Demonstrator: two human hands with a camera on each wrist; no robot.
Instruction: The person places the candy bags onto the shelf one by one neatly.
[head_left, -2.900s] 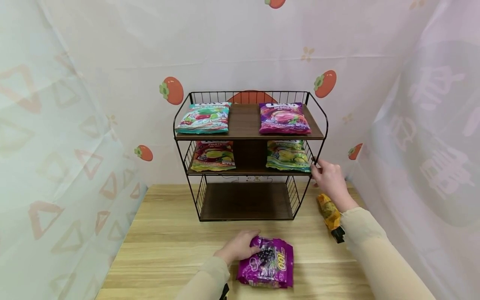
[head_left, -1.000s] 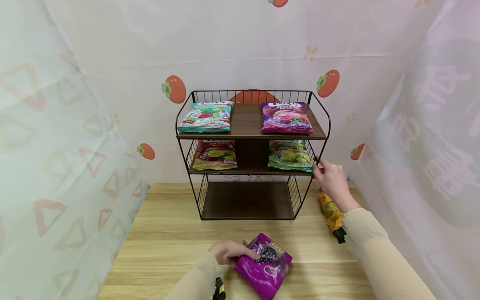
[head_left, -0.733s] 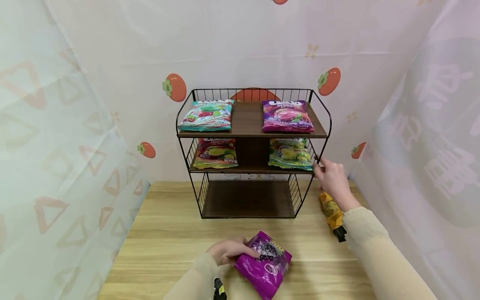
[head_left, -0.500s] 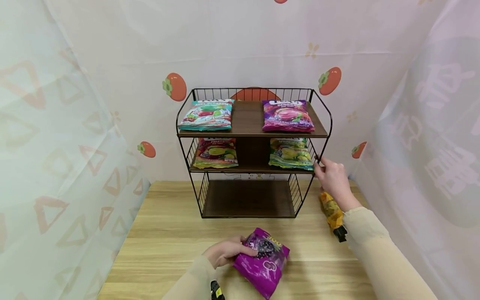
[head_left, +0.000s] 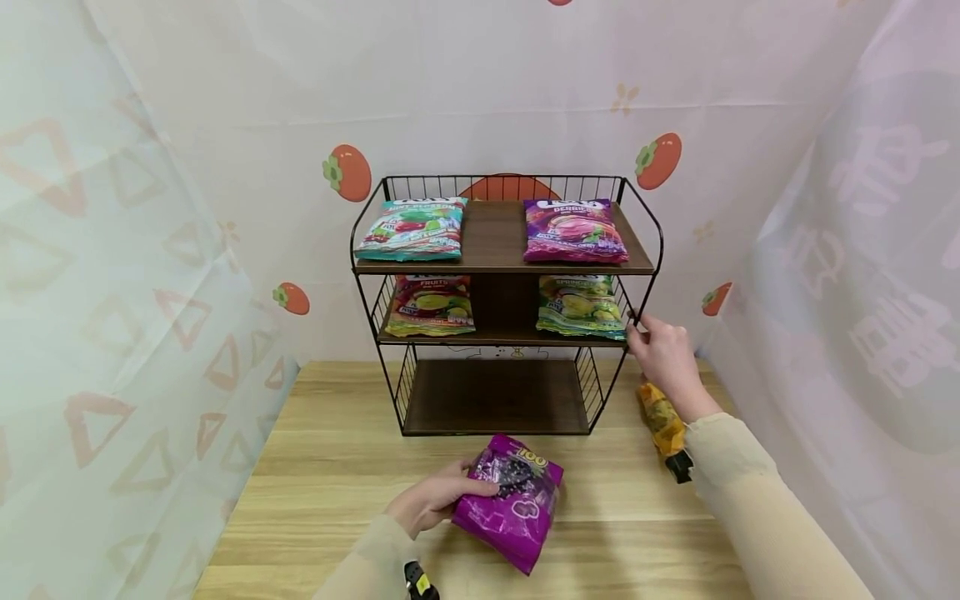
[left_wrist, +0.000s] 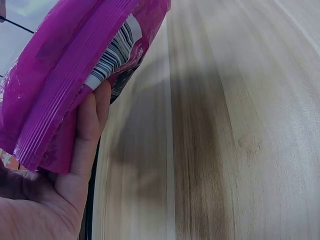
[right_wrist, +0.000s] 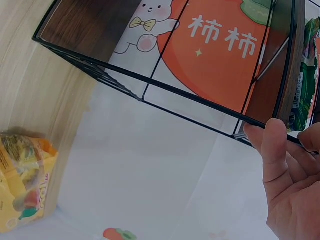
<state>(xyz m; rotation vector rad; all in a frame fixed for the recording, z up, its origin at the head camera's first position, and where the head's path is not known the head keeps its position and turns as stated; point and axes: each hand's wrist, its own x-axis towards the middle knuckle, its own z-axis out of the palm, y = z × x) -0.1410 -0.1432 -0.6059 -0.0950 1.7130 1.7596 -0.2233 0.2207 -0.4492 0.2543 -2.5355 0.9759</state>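
Observation:
My left hand (head_left: 437,492) grips a purple candy bag (head_left: 517,510) by its left edge, thumb on the front. In the left wrist view the bag's back (left_wrist: 60,75), with crimped seam and barcode, hangs above the table, fingers (left_wrist: 90,125) behind it. The bag is tilted, in front of a three-level black wire rack (head_left: 504,271) with brown shelves. My right hand (head_left: 663,354) holds the rack's right front post at the middle shelf; in the right wrist view its fingers (right_wrist: 275,150) pinch the black wire frame.
On the top shelf lie a teal bag (head_left: 416,231) and a purple-pink bag (head_left: 573,233). The middle shelf bears a red bag (head_left: 431,307) and a green-yellow bag (head_left: 579,307). A yellow-orange bag (head_left: 662,419) lies on the table (head_left: 322,467) beside the right forearm.
The purple bag, earlier lying on the table under my left hand, has been turned, taken hold of by its edge and raised, then shifted left and towards the rack. My right hand stays on the rack.

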